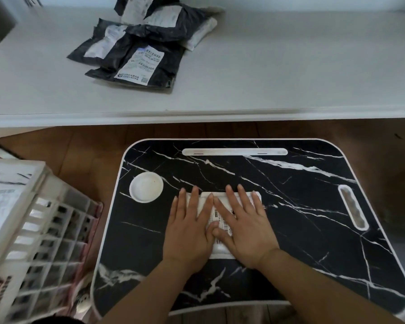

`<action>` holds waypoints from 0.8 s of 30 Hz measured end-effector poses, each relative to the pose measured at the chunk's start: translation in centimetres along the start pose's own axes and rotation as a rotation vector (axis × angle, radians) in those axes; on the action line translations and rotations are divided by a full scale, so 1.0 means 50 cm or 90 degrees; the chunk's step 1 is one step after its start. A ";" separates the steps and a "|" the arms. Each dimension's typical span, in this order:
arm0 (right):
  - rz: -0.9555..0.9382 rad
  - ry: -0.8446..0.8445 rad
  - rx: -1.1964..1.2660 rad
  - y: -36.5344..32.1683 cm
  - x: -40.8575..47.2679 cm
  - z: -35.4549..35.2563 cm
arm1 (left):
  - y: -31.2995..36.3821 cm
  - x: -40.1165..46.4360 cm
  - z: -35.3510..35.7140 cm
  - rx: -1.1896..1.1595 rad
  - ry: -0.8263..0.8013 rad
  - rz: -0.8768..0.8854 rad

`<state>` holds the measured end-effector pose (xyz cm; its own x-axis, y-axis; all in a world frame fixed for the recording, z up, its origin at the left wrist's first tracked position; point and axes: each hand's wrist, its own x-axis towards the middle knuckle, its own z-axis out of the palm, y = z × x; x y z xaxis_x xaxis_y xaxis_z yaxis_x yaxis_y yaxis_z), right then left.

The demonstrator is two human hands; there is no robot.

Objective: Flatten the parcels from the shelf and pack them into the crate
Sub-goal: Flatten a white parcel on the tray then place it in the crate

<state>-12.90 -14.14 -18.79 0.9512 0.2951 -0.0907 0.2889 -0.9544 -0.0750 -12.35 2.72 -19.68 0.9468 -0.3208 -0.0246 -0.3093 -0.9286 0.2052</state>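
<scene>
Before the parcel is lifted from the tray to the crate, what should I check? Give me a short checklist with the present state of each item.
1. Both hands flat on the white parcel: ok. Left hand and right hand press it with straight fingers.
2. Parcel lies fully on the tray: ok.
3. Parcel is flat enough: cannot tell, the hands cover most of it.
4. Crate within reach: ok, it stands just left of the tray.
5. Room left in the crate: cannot tell, that area is blurred.
6. More parcels waiting: ok, a pile of black parcels lies on the shelf.
</scene>
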 end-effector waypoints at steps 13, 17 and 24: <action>0.030 -0.035 0.052 0.003 -0.021 -0.006 | 0.017 -0.003 -0.004 0.037 -0.035 -0.074; 0.090 -0.022 0.038 0.009 -0.041 0.006 | 0.016 0.004 -0.001 0.046 -0.017 -0.080; 0.028 -0.099 0.089 0.030 -0.036 -0.017 | 0.014 0.000 0.003 0.047 -0.025 -0.073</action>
<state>-14.07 -16.12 -17.88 0.9313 0.2665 -0.2482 0.2187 -0.9542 -0.2041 -12.61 2.02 -19.69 0.9725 -0.2181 -0.0822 -0.2069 -0.9702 0.1264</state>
